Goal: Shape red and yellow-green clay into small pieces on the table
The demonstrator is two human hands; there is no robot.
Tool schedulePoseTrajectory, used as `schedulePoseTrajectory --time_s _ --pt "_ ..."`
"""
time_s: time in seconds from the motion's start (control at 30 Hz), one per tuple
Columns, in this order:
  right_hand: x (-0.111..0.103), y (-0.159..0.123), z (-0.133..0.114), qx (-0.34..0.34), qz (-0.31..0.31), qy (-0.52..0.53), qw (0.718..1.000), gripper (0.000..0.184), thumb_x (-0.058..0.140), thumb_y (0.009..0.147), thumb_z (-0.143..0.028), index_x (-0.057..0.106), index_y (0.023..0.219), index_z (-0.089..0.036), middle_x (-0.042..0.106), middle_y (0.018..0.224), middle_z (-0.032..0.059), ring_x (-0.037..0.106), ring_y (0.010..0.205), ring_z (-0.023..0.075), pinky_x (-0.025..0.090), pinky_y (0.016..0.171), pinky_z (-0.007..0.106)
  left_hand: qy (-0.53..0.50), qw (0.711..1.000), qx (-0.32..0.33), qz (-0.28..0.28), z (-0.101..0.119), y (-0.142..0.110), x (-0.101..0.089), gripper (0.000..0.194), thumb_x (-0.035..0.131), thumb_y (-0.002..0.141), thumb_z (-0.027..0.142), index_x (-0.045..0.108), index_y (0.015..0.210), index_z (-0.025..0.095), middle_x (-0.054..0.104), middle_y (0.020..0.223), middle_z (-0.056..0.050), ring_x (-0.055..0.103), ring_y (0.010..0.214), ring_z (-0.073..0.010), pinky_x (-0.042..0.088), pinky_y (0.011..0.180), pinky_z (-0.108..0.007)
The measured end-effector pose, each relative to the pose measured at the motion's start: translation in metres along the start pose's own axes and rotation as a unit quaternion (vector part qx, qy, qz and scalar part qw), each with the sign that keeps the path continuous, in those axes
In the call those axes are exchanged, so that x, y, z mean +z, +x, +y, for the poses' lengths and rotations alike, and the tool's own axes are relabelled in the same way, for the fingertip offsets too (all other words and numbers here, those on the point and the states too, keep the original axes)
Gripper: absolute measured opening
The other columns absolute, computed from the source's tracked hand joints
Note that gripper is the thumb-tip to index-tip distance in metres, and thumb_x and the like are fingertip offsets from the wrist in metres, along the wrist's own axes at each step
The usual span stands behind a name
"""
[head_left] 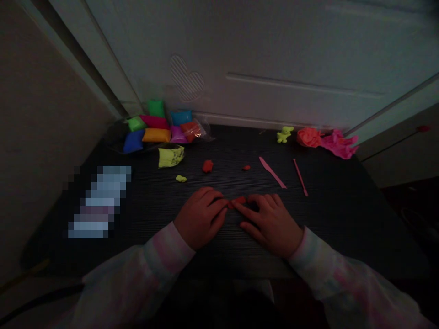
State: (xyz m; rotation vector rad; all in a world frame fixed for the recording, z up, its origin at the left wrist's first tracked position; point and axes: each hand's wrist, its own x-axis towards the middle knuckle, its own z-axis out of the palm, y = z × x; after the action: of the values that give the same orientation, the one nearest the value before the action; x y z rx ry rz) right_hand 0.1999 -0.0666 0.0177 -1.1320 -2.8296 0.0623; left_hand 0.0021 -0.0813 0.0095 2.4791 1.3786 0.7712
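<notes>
Touching a soft, flattened red clay-like piece (240, 200) from both sides, low over the dark, fine-lined table (151, 214), between the hands. With the left hand (199, 217): fingers curled, index tip at the near left end, thumb close below; cannot tell whether pinching or merely touching. With the right hand (272, 224): loosely open, index tip against the red piece, thumb well apart from it. Facing, beyond the fingers, a knobbly red lump (207, 166), a small red bit (246, 168), a pink plastic knife (272, 172) and a slim pink modelling stick (301, 178). Likely to tear or thin unevenly if pulled too hard from one end; liable to cling to a fingertip and distort if released abruptly. Also at risk, in such dim light, of misjudging edges and denting the soft surface
</notes>
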Motion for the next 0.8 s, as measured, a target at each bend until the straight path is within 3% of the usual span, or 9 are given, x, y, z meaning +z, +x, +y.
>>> schedulePoseTrajectory --time_s 0.2,0.33,0.43,0.5,0.57,0.7,0.8 --pt "0.002 0.003 -0.001 0.014 0.049 0.042 0.998 0.040 0.040 0.079 -0.041 0.045 0.116 -0.025 0.050 0.094 0.0079 0.043 0.082 0.0192 0.033 0.071 0.035 -0.005 1.000 -0.022 0.014 -0.002 -0.001 0.001 0.021 0.044 0.075 0.018 0.059 0.090 0.015 0.056 0.090 -0.006 0.047 0.088 -0.0164 0.042 0.080 -0.034" --pt "0.005 0.013 0.000 0.102 0.128 0.112 0.980 0.035 0.042 0.079 -0.034 0.050 0.109 -0.016 0.049 0.095 0.0098 0.045 0.087 0.0192 0.037 0.073 0.034 0.031 0.994 -0.076 0.078 -0.010 0.005 0.001 0.025 0.043 0.076 0.018 0.056 0.097 0.013 0.055 0.093 -0.008 0.047 0.090 -0.0173 0.041 0.081 -0.035" --pt "0.005 0.019 0.001 0.120 0.127 0.140 0.975 0.031 0.045 0.077 -0.033 0.054 0.101 -0.016 0.051 0.095 0.0096 0.046 0.088 0.0199 0.039 0.075 0.036 0.091 0.981 -0.122 0.120 -0.020 0.016 0.003 0.038 0.043 0.076 0.018 0.044 0.114 0.011 0.048 0.108 -0.013 0.043 0.100 -0.0212 0.039 0.085 -0.039" --pt "0.005 0.020 0.002 0.096 0.101 0.150 0.979 0.028 0.046 0.077 -0.032 0.055 0.099 -0.018 0.053 0.092 0.0080 0.048 0.087 0.0200 0.039 0.075 0.038 0.123 0.976 -0.139 0.117 -0.026 0.026 0.007 0.044 0.043 0.076 0.018 0.038 0.120 0.010 0.043 0.115 -0.016 0.041 0.104 -0.0237 0.038 0.086 -0.041" --pt "0.005 0.021 0.004 0.092 0.108 0.166 0.976 0.027 0.045 0.078 -0.029 0.054 0.101 -0.018 0.053 0.092 0.0076 0.048 0.088 0.0195 0.040 0.077 0.038 0.138 0.976 -0.141 0.092 -0.030 0.037 0.011 0.040 0.041 0.077 0.016 0.041 0.116 0.008 0.046 0.113 -0.017 0.044 0.100 -0.0239 0.039 0.084 -0.040" --pt "0.011 0.029 0.017 0.148 0.207 0.199 0.946 0.028 0.040 0.080 -0.025 0.051 0.104 -0.017 0.049 0.097 0.0089 0.048 0.094 0.0185 0.041 0.081 0.037 0.104 0.985 -0.126 0.062 -0.027 0.048 0.011 0.030 0.035 0.080 0.014 0.052 0.103 0.007 0.056 0.096 -0.013 0.050 0.091 -0.0208 0.042 0.080 -0.037" --pt "0.020 0.042 0.030 0.166 0.254 0.180 0.936 0.030 0.040 0.079 -0.023 0.050 0.106 -0.016 0.048 0.103 0.0104 0.044 0.102 0.0203 0.039 0.086 0.038 -0.004 0.997 -0.062 0.049 -0.014 0.043 0.009 0.027 0.039 0.080 0.021 0.053 0.102 0.012 0.057 0.098 -0.009 0.051 0.092 -0.0158 0.041 0.083 -0.030"
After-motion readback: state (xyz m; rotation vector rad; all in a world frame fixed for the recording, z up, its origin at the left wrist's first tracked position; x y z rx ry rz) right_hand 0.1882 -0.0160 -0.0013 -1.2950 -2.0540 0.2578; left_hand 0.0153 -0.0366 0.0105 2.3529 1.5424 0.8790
